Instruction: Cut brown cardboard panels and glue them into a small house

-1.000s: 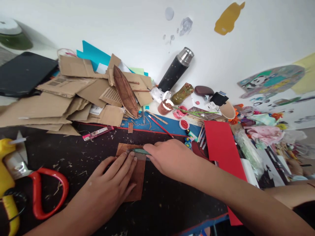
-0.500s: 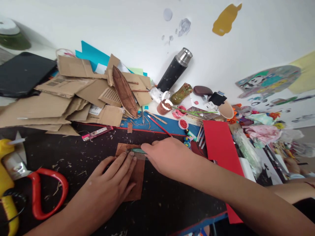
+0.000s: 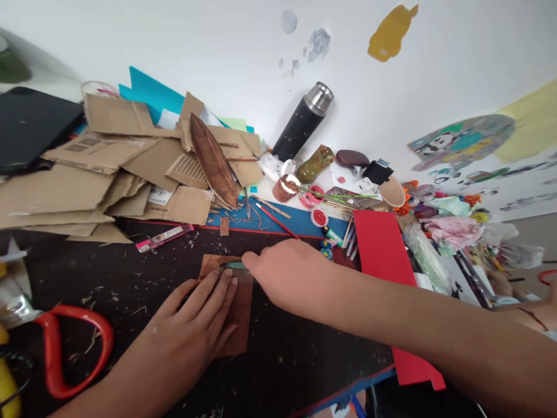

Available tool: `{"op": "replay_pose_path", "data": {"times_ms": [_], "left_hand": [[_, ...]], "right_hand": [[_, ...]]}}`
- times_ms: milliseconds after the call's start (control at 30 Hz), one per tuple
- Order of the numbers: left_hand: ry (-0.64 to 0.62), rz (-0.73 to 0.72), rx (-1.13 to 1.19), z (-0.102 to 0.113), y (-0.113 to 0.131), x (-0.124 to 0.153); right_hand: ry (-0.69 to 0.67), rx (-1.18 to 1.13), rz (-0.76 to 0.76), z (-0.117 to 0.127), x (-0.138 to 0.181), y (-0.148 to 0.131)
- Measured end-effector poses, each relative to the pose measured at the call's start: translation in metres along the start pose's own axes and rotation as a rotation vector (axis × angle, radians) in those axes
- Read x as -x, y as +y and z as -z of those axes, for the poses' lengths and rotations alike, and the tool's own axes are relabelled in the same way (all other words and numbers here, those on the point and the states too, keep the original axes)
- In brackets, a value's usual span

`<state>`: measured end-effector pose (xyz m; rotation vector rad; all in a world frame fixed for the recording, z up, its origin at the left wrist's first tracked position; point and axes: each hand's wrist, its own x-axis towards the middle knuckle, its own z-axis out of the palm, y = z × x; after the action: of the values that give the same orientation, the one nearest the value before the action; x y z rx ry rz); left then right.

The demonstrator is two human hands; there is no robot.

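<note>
My left hand (image 3: 191, 319) lies flat with fingers stretched out on a brown cardboard piece (image 3: 237, 310) on the dark mat (image 3: 143, 278), pressing it down. My right hand (image 3: 287, 276) is closed around a slim green-handled tool (image 3: 235, 265), whose tip rests on the top edge of that brown piece just above my left fingertips. The lower half of the brown piece is hidden under my left hand.
Red-handled scissors (image 3: 69, 348) lie at the left. A heap of cardboard scraps (image 3: 108, 174) with a long brown leaf (image 3: 213, 162) fills the back left. A black flask (image 3: 302, 122), small paint pots (image 3: 285, 188), a red sheet (image 3: 383, 261) and craft clutter stand to the right.
My right hand with the tool has slid a little to the left along the top of the brown piece. The view has shifted slightly; my left hand stays put.
</note>
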<state>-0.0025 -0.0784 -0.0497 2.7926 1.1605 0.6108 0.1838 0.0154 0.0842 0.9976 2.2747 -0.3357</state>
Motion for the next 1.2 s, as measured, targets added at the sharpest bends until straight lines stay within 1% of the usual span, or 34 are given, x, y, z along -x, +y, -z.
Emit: {"op": "replay_pose_path", "data": {"times_ms": [267,733,933,1200], "left_hand": [[0.008,0.007,0.005,0.003,0.001,-0.004],[0.028,0.012,0.009,0.004,0.0,-0.005],[0.031,0.013,0.006,0.005,0.001,-0.004],[0.035,0.005,-0.024,0.007,0.001,-0.01]], "right_hand": [[0.055,0.035,-0.002,-0.009,0.002,-0.003],[0.027,0.017,-0.022,-0.012,0.004,0.005],[0.061,0.038,-0.017,-0.017,0.007,0.005],[0.092,0.046,-0.037,-0.022,0.015,0.011]]}}
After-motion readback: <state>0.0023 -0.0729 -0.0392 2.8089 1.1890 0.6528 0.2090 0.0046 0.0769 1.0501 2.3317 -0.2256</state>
